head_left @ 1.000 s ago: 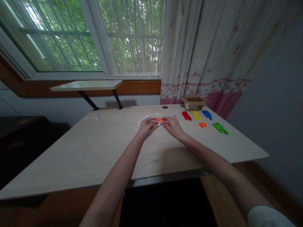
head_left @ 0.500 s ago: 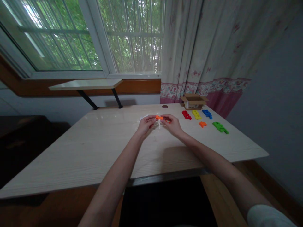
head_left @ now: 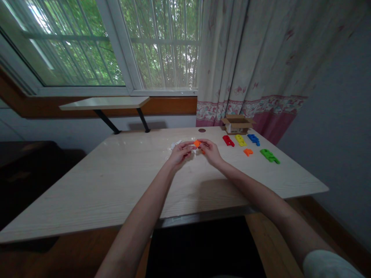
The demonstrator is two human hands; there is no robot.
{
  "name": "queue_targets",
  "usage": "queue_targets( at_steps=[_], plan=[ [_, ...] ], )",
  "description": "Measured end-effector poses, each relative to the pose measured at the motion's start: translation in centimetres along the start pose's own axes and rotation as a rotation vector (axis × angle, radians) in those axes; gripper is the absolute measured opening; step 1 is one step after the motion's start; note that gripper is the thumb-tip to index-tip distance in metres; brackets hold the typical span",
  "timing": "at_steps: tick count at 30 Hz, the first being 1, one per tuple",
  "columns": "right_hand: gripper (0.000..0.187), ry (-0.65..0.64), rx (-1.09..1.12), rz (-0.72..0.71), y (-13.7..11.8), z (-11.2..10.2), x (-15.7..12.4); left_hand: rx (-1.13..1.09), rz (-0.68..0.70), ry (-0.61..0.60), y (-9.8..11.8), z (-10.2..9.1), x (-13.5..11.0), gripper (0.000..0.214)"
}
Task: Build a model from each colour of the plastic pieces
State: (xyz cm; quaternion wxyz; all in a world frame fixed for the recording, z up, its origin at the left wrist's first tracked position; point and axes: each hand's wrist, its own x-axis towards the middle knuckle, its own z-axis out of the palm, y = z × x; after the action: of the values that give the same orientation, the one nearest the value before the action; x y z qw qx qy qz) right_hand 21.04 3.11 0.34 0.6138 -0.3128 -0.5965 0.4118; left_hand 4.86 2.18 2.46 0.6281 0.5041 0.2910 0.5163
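The orange plastic piece (head_left: pixel 197 143) is rising, the left hand's fingers (head_left: pixel 188 144) and right hand's fingers (head_left: pixel 204 142) gripping it between them, while coloured plastic pieces (head_left: pixel 240 141) are lying right of the fingers on the worktop (head_left: pixel 101 185).

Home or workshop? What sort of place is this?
Probably a room in a home: a floral-bordered curtain, a barred window looking onto trees, and a plain pale desk on a wooden floor.

On our counter (head_left: pixel 101 185), an open cardboard box (head_left: pixel 237 125) sits at the far edge, with flat plastic pieces (head_left: pixel 253 139) lying just before it.
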Motion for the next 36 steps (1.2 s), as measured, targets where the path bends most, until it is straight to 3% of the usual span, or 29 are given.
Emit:
queue_targets(
  at_steps=[8,14,26,36],
  plan=[
    [0.031,-0.002,0.154,0.147,1.2,0.0,0.0,-0.015,-0.026,-0.102,-0.1,-0.1,-0.2,0.046],
    [0.035,-0.002,0.199,0.176,1.4,0.0,0.0,-0.030,-0.026,-0.119,0.0,0.0,-0.2,0.042],
    [0.038,0.034,0.090,0.167,-0.9,0.0,0.0,-0.042,0.005,0.045,0.3,0.2,-0.2,0.040],
    [0.035,0.045,0.141,0.225,-1.7,0.7,-0.2,-0.001,0.005,0.078,0.1,0.2,-0.2,0.042]
  ],
)
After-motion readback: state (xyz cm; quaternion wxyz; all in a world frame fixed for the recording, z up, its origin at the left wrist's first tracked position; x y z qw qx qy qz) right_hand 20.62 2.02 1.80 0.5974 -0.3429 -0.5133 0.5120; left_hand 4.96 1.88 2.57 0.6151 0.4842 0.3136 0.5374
